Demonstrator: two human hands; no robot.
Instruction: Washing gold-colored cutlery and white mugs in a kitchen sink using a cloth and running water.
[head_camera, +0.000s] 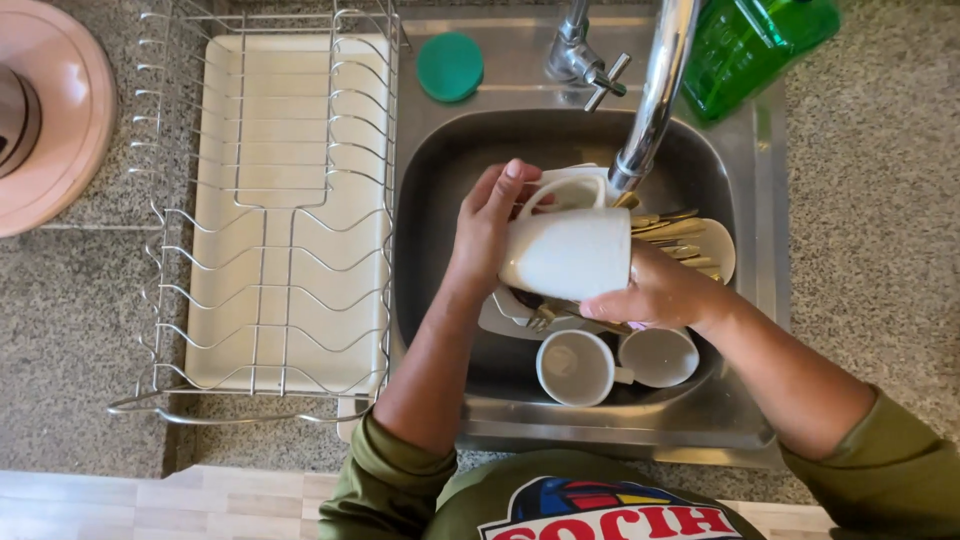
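Over sink (440, 160): both hands grip white mug (565, 252), left hand (490, 225) at mouth, right hand (650, 295) at base.

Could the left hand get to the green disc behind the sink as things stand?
Probably yes: the green disc lies uncovered on the sink rim, but the left hand first has to let go of the white mug.

Speckled grey stone bench (870, 200), steel sink (520, 425) set in its middle, wire dish rack (290, 230) left of it, pink round board (60, 110) at far-left corner, green bottle (750, 45) at far edge
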